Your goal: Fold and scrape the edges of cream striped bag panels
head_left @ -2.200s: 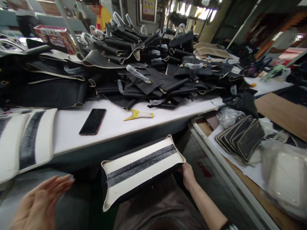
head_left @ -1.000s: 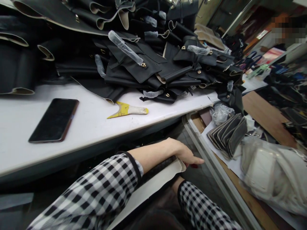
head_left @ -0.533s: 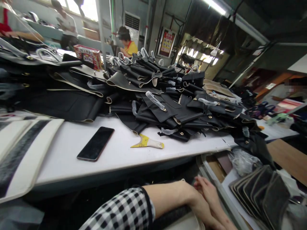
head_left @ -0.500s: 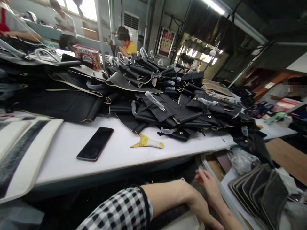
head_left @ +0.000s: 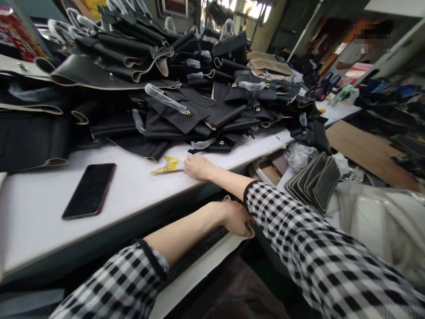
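My right hand [head_left: 198, 167] reaches over the table's front edge, its fingers closed round the pale handle of a flat yellow tool [head_left: 171, 163]. The tool's forked yellow end points left and lies on the white tabletop; its handle is mostly hidden by my fingers. Lower down, in front of the table, my left hand [head_left: 237, 218] is curled over the far end of a white panel with a dark strip [head_left: 202, 254]. Some fingers of that hand are hidden. A black phone [head_left: 89, 190] lies flat on the table, left of the tool.
Black leather bag pieces [head_left: 186, 106] with plastic-wrapped handles are heaped along the back of the table [head_left: 139, 190]. At right, a bin [head_left: 265, 170] stands beside a stack of dark flaps [head_left: 312, 179] and crumpled clear plastic [head_left: 300, 155]. A person is in the right background.
My right hand has moved up and left from beside my left hand to the yellow tool and closed on its handle. The view has turned right and downward.
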`<move>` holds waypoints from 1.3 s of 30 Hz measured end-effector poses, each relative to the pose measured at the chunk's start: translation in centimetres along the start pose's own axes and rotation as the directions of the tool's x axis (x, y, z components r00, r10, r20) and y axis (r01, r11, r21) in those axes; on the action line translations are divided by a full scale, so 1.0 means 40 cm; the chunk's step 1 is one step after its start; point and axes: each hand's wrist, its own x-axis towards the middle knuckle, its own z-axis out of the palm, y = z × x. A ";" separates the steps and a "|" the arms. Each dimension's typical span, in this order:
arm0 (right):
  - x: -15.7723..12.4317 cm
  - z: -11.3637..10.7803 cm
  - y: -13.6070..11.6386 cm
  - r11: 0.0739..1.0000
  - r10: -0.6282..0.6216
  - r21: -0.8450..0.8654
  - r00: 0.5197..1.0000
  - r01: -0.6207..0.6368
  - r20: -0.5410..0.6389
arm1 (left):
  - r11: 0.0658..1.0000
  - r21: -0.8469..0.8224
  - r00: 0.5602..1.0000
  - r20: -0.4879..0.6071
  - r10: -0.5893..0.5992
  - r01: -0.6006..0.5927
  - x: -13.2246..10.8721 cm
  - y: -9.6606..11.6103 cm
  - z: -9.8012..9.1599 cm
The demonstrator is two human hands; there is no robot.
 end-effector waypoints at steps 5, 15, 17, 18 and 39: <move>-0.190 -0.098 0.080 0.975 0.181 0.135 0.983 -0.176 -0.021 | 0.999 0.007 0.998 0.053 -0.040 0.039 -0.001 -0.002 -0.002; -0.916 -0.091 0.094 -0.015 0.608 0.956 0.756 -0.293 0.242 | 0.998 0.053 0.999 -0.048 0.025 -0.023 0.006 -0.017 0.031; -0.971 -0.032 0.062 -0.099 0.555 0.922 0.749 -0.374 0.364 | 0.998 0.064 0.998 -0.062 0.021 -0.017 0.008 -0.014 0.033; -0.982 -0.003 0.047 -0.122 0.511 0.903 0.754 -0.413 0.414 | 0.997 0.073 0.998 -0.062 0.016 -0.011 0.009 -0.013 0.033; -0.822 0.094 -0.011 0.008 0.491 0.763 0.668 -0.646 0.560 | 0.993 0.120 0.995 -0.104 -0.009 0.022 0.017 -0.011 0.051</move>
